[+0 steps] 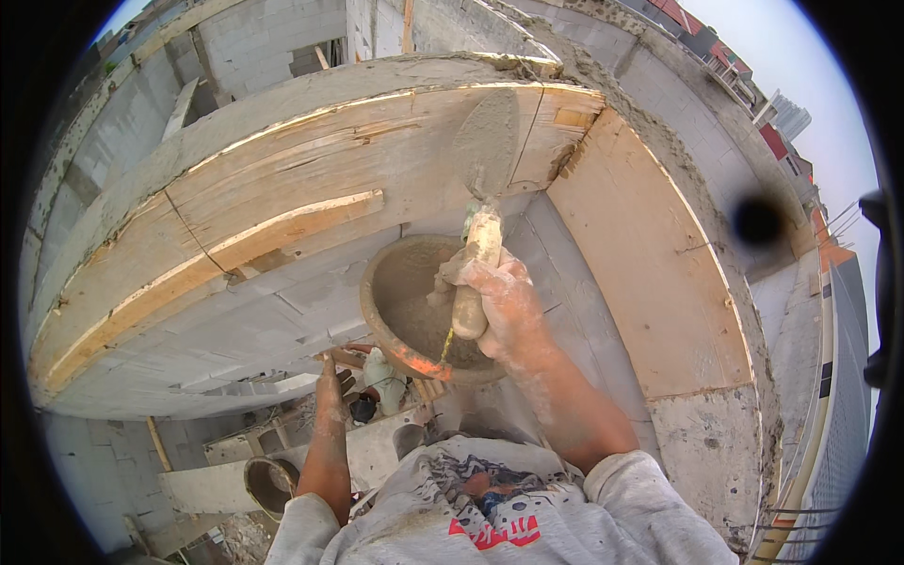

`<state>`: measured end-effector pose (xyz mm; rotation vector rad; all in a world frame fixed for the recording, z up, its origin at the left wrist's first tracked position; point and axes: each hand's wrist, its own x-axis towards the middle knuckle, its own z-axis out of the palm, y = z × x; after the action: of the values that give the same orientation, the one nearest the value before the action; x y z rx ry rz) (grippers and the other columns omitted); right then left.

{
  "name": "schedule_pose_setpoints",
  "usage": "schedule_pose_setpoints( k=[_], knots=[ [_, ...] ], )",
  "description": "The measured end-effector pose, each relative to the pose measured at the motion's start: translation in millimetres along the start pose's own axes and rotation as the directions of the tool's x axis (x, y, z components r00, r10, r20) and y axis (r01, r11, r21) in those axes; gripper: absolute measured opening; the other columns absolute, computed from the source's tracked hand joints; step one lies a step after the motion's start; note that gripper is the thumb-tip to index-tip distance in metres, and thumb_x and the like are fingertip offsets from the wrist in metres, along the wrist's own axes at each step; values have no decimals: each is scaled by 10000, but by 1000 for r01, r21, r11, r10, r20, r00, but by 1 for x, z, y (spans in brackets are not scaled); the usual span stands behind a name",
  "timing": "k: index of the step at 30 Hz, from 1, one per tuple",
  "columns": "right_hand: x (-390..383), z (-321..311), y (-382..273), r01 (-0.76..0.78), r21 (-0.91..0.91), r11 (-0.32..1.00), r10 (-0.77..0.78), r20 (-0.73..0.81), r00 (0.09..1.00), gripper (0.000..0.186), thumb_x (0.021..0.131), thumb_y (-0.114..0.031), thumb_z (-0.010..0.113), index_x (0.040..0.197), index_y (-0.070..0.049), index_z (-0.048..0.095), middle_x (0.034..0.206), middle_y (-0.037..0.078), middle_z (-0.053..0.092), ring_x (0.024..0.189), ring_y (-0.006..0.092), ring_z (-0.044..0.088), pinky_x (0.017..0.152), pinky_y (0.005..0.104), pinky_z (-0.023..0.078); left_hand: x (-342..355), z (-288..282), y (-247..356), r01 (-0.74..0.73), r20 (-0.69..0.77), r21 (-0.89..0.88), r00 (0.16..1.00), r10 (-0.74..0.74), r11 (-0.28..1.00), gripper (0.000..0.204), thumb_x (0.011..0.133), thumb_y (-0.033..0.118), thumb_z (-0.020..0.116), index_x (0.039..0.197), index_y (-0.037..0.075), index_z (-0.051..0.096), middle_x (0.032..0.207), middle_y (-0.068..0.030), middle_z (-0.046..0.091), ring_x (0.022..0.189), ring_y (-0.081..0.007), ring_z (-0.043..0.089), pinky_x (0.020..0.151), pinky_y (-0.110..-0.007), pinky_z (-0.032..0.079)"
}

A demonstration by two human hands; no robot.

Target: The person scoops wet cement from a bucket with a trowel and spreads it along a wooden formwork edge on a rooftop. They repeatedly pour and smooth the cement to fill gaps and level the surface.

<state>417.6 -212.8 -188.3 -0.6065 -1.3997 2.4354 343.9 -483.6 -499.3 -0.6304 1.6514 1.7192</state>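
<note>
Right hand (510, 299): fingers curled fully round a handle, no gap left in the grip; skin smeared with pale grey mortar.
Trowel (485, 237): held in the right hand by its pale, rounded wooden handle, blade pointing up and away from the wearer.
Trowel blade (486, 137): broad, coated in grey mortar; seen against the timber board, contact with it not determinable.
Mortar bucket (368, 306): round, dark, orange marks on the near rim; behind and below the right hand in view, grey mortar inside; its support cannot be told.
Left hand (341, 371): lower, left of the bucket; small and partly lost against the clutter, so the spread of its fingers and any hold cannot be told.
Timber board (311, 155): long, curving across the upper view, grey mortar along its top edge.
Wooden panel (650, 254): pale, right of the right hand, meeting the board at a corner.
Second bucket (252, 490): lower down, beside the left forearm.
Another person (384, 381): below, near the left hand in view.
</note>
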Motion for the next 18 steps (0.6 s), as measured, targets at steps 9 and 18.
schedule_pose_setpoints(
  k=[9,18],
  knots=[
    [-37,-34,98,-110,-231,967,121,35,992,275,825,-82,661,1073,11,588,890,52,626,801,112,584,719,279,500,-100,112,-33,183,124,-37,976,-177,982,692,936,607,556,1251,-9,524,1084,-190,646,981,-304,664,766,-440,547],
    [3,-47,35,32,-885,464,272,177,946,480,746,-252,726,1107,34,593,745,129,630,680,256,614,671,393,498,-20,83,-75,274,31,-255,961,-276,927,192,926,89,497,1021,-70,544,759,-160,560,630,-313,648,552,-409,618]
  ],
)
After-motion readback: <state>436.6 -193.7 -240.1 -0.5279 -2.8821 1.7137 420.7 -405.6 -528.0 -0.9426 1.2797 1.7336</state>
